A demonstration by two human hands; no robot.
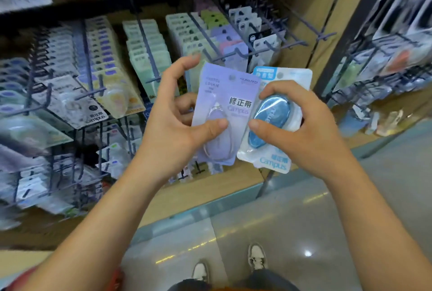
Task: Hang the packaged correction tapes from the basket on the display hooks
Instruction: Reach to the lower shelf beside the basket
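Note:
My left hand (177, 117) pinches a lilac correction tape pack (230, 99), thumb on its clear blister and fingers behind the card. My right hand (301, 124) grips a blue correction tape pack (275, 113), thumb and fingers curled round its blue blister. Both packs are held upright, side by side and slightly overlapping, in front of the display hooks (236, 53). A bare hook (325, 35) juts out at the upper right. A red edge at the bottom left (25, 274) may be the basket; I cannot tell.
Rows of hooks full of packaged tapes (145, 56) cover the rack to the left and behind my hands. A wooden shelf base (210, 187) runs below. Another rack (383, 61) stands at the right. My shoes (257, 258) are on the grey tiled floor.

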